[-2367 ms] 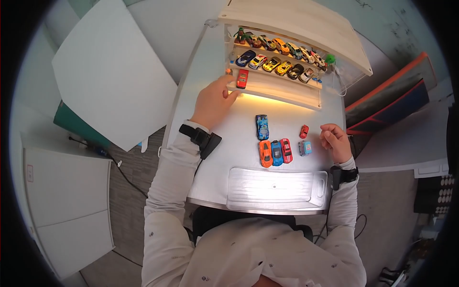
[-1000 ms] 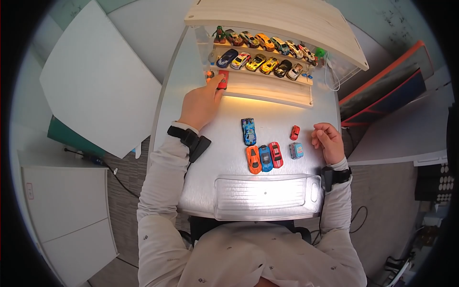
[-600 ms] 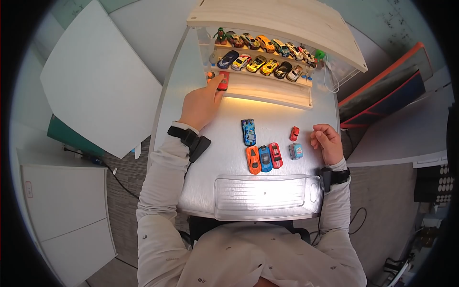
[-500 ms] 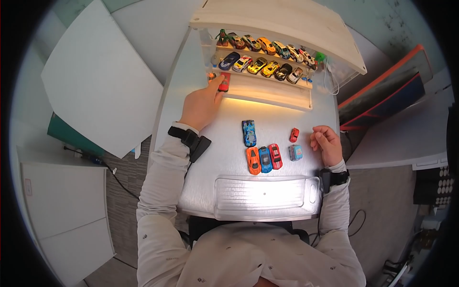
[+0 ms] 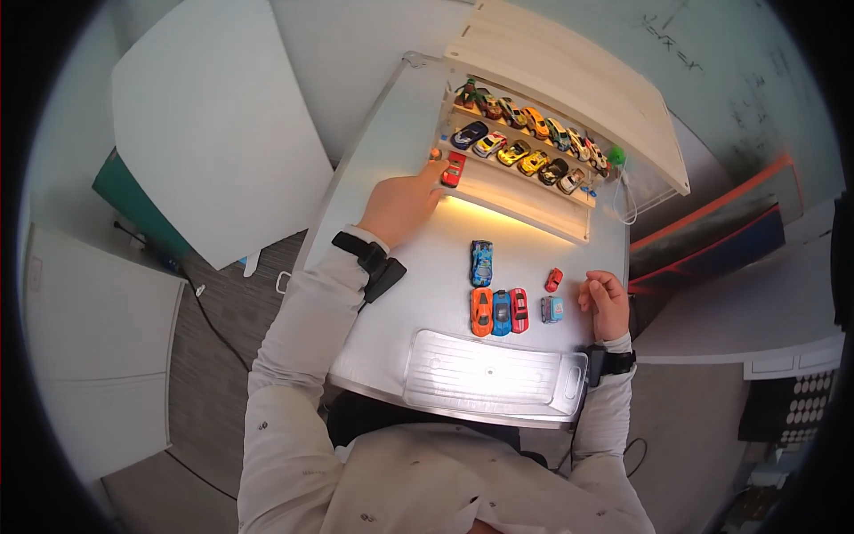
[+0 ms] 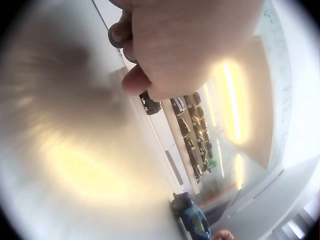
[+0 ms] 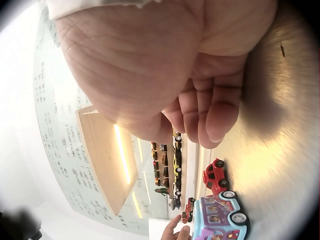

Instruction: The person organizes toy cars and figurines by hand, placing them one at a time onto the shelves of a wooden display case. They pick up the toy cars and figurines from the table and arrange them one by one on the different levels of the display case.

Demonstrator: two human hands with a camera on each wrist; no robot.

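My left hand (image 5: pixel 402 205) is at the left end of the display shelf's lowest tier (image 5: pixel 525 200). Its index fingertip lies right at the left side of a red toy car (image 5: pixel 454 169), whose roof is uncovered. In the left wrist view the hand (image 6: pixel 185 50) hides most of that car. Over the table's right side, my right hand (image 5: pixel 607 304) idles with loosely curled fingers and nothing in them. Nearest to it are a small red toy car (image 5: pixel 553 279) and a light-blue toy bus (image 5: pixel 552 310), both larger in the right wrist view.
Several toy cars line the shelf's upper tiers (image 5: pixel 534 163). On the metal table stand a blue car (image 5: pixel 481 263) and, in a row, an orange car (image 5: pixel 481 311), a blue one (image 5: pixel 502 313) and a red one (image 5: pixel 519 311). A clear tray (image 5: pixel 427 369) lies at the front edge.
The left index finger was on top of the red car half a second ago and is now at its left side. The head view has turned; the right hand keeps its loose curl.
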